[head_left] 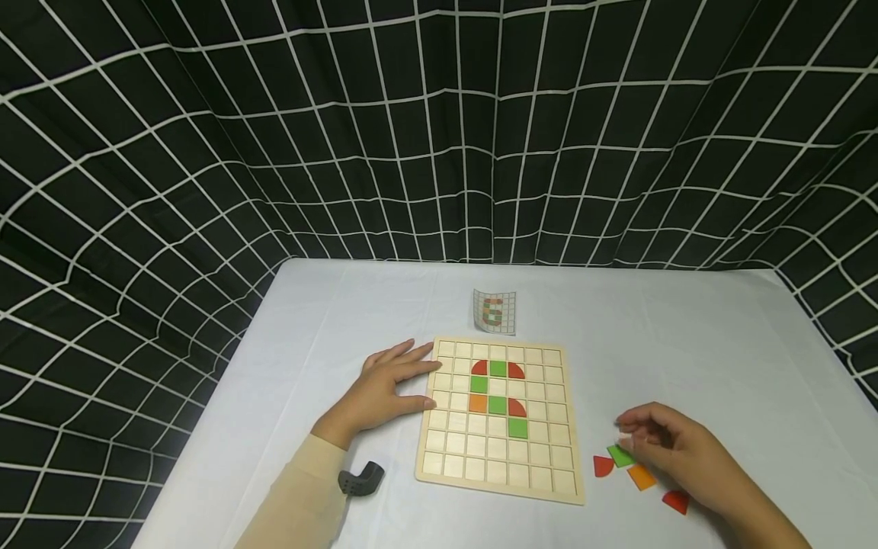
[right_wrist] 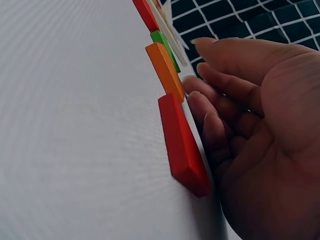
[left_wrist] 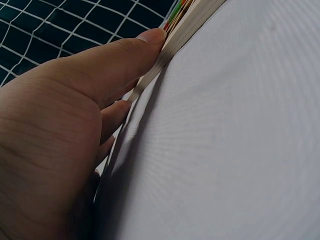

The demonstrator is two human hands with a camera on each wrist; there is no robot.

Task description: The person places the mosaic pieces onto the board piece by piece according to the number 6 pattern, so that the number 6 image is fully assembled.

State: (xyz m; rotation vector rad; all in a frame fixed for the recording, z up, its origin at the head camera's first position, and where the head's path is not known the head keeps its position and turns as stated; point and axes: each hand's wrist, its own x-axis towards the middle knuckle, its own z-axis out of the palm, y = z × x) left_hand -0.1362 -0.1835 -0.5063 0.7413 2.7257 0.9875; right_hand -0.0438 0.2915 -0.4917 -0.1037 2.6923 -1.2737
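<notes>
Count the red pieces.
5. Three red pieces sit on the board, two in the second row from the far edge, one in the fourth; two more lie on the table near the right hand, which may hide others.

Place: you are in what looks like a screened-off test booth, the kind found in a lab.
Curtain (head_left: 411, 126): black with a white grid, hanging in folds in front of you and down your left and right.
Table (head_left: 336, 313): white-covered, its far edge close to the curtain.
Board (head_left: 477, 445): wooden, squared, on your table, with a small printed card (head_left: 507, 325) just past it.
Room beyond: hidden, so you cannot tell the building.
</notes>
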